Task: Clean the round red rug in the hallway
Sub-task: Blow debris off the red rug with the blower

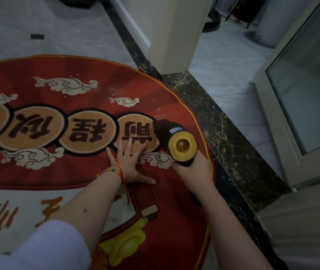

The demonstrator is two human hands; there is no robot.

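- Right, left hand point(128, 162): fingers straight and spread, palm flat on the rug point(44, 168), pinning it just beside the nozzle.
- Right hand point(191, 166) wraps the grip of the vac point(174, 139); its fingers sit behind the body, so we can't tell exactly how they lie, but it carries the tool.
- Nozzle points away from us, down at the rug near the right rim.
- Rug lies flat on the hallway tiles, right edge at the dark marble strip point(223, 129).
- White crumbs point(155, 102) sit just ahead of the nozzle.
- We'd judge: keep the rug pinned, nozzle low, slow short passes towards the crumbs, then follow the rim.
- Risk: pile lifting or rug creeping if the palm eases off.
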